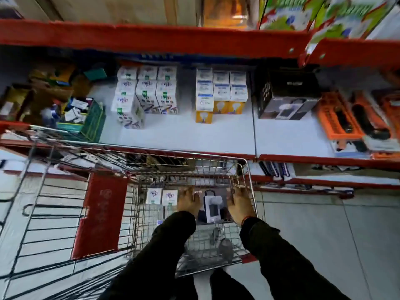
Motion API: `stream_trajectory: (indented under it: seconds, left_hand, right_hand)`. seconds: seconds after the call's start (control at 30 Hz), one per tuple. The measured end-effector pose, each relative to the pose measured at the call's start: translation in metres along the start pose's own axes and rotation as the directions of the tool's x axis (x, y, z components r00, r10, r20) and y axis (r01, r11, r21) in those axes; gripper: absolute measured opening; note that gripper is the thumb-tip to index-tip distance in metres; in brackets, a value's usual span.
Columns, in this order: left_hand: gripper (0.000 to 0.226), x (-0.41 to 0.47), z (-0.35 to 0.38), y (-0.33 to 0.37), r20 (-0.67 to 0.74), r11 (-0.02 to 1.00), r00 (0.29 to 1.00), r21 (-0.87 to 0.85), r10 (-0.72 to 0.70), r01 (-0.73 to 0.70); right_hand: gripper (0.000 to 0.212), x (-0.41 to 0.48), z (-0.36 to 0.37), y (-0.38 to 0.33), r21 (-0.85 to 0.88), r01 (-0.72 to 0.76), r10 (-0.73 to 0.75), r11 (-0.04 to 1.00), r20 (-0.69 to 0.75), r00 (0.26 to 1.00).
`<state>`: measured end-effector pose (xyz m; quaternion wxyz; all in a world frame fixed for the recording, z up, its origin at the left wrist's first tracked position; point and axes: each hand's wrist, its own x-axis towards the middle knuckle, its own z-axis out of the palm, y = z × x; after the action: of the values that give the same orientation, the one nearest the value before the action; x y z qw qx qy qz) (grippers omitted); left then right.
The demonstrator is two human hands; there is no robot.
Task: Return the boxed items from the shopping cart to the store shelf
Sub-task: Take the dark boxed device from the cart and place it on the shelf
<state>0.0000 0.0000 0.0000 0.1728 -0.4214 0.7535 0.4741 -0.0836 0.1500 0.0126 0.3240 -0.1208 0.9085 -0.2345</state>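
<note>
Inside the wire shopping cart (251, 180) lies a dark box with a white lamp pictured on it (213, 207). My left hand (188, 202) presses its left side and my right hand (239, 205) its right side, both gripping it. Two small white bulb boxes (162, 197) stand in the cart just left of my left hand. On the white shelf (194, 135) above the cart sit stacks of matching white bulb boxes (147, 94), white-and-yellow bulb boxes (220, 94), and a dark lamp box (287, 100) like the one I hold.
A green crate of small packets (84, 118) stands at the shelf's left. Orange blister packs (355, 118) lie at the right. A red shelf rail (151, 37) runs overhead with colourful cartons (313, 14) above. The cart's red seat flap (101, 213) is at left.
</note>
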Motion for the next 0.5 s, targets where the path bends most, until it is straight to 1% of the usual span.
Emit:
stream_trajectory:
  seconds: [0.07, 0.13, 0.2, 0.23, 0.3, 0.4, 0.43, 0.5]
  left_hand:
    - [0.053, 0.014, 0.011, -0.008, 0.025, 0.996, 0.996, 0.004, -0.086, 0.086]
    - [0.051, 0.026, 0.021, -0.018, 0.06, 0.985, 0.984, -0.028, -0.167, 0.169]
    - [0.047, 0.036, 0.033, -0.027, 0.107, 0.953, 0.964, -0.159, -0.243, 0.258]
    - [0.043, 0.039, 0.037, -0.03, 0.134, 0.933, 0.957, -0.226, -0.257, 0.282]
    - [0.038, 0.041, 0.043, -0.034, 0.165, 0.89, 0.953, -0.344, -0.255, 0.298]
    - [0.035, 0.035, 0.045, -0.033, 0.148, 0.832, 0.957, -0.471, -0.252, 0.292]
    - [0.032, 0.032, 0.045, -0.034, 0.134, 0.818, 0.961, -0.504, -0.242, 0.276]
    - [0.032, 0.024, 0.041, -0.033, 0.094, 0.821, 0.971, -0.52, -0.22, 0.237]
  right_hand:
    - [0.054, 0.01, 0.012, 0.01, 0.029, -0.065, 0.063, 0.997, 0.081, 0.995]
    - [0.052, 0.019, 0.025, 0.02, 0.054, -0.102, 0.095, 0.993, 0.125, 0.988]
    - [0.04, 0.029, 0.037, 0.026, 0.119, -0.154, 0.138, 0.981, 0.132, 0.982]
    - [0.034, 0.034, 0.041, 0.029, 0.162, -0.176, 0.156, 0.971, 0.129, 0.979]
    - [0.032, 0.039, 0.046, 0.031, 0.232, -0.203, 0.175, 0.951, 0.134, 0.975]
    - [0.03, 0.039, 0.048, 0.035, 0.272, -0.211, 0.176, 0.939, 0.151, 0.973]
    - [0.028, 0.037, 0.048, 0.035, 0.291, -0.22, 0.182, 0.931, 0.154, 0.971]
    - [0.025, 0.03, 0.043, 0.034, 0.329, -0.242, 0.203, 0.913, 0.149, 0.968]
